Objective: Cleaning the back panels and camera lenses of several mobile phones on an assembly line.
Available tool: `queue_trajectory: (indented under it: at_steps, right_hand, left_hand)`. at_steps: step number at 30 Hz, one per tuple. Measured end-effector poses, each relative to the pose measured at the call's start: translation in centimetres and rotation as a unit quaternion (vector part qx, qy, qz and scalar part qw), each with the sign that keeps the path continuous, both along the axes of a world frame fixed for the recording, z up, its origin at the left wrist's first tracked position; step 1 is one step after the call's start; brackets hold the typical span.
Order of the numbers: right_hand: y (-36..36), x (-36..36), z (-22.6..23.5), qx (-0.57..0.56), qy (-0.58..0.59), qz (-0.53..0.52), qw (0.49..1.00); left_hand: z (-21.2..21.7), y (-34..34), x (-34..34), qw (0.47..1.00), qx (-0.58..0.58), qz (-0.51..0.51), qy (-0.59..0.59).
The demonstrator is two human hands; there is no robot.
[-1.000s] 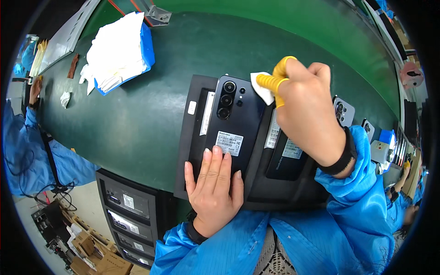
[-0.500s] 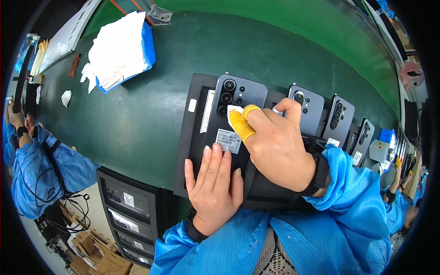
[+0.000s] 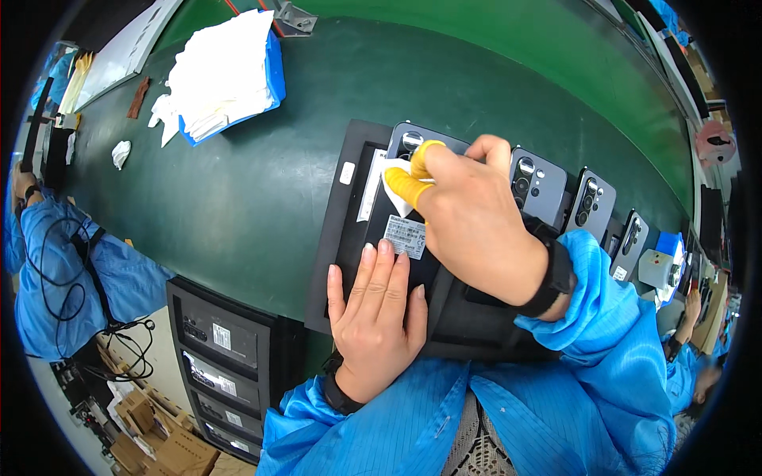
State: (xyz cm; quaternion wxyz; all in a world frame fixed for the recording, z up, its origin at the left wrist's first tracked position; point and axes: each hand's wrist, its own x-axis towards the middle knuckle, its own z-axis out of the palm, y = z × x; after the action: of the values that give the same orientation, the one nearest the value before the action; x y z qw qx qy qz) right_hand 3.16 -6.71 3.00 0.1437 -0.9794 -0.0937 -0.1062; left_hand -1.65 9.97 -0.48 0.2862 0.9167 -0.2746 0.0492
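Observation:
A dark grey-blue smartphone [image 3: 436,136] lies back up in a black tray [image 3: 332,230], its camera end pointing away from me. Flat across its lower part, fingers out, rests my left hand [image 3: 377,317], just below a white printed label [image 3: 406,235]. My right hand [image 3: 480,226], with yellow finger cots [image 3: 409,186] on two fingers, pinches a folded white wipe [image 3: 397,208] against the phone's back. The wipe and fingers hide most of the camera lenses. To the right stand more phones in a row, the nearest one [image 3: 548,198] partly behind my right hand.
A blue box [image 3: 278,71] piled with white wipes [image 3: 218,71] sits at the far left. A crumpled white scrap [image 3: 121,155] and a brown strip [image 3: 138,97] lie farther left. Black trays of phones [image 3: 274,337] stand at lower left. A blue-sleeved person [image 3: 131,278] is at the left edge.
My right hand has moved the wipe up and left on the phone, over the lower camera lenses. The left hand keeps its place; the whole view has shifted slightly.

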Motion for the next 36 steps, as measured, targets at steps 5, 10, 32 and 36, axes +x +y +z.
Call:
queue_trajectory:
  at_steps: [5, 10, 32, 36]
  right_hand:
    - [0.4, -0.3, -0.1, 0.015, 0.032, 0.039, 0.999]
    - [-0.5, -2.0, 0.3, 0.009, 0.073, 0.024, 0.997]
    - [-0.6, 1.0, 0.7, -0.012, 0.047, 0.042, 0.998]
    - [-2.1, 1.1, 2.1, -0.024, 0.056, -0.016, 0.998]
  left_hand:
    - [-0.1, 0.2, 0.0, 1.0, 0.005, 0.008, 0.003]
    - [-0.1, 0.1, 0.0, 1.0, -0.003, 0.01, 0.006]
    - [-0.3, 0.3, -0.1, 1.0, -0.02, 0.015, 0.005]
    - [-0.5, 0.2, 0.1, 1.0, -0.022, 0.016, 0.007]
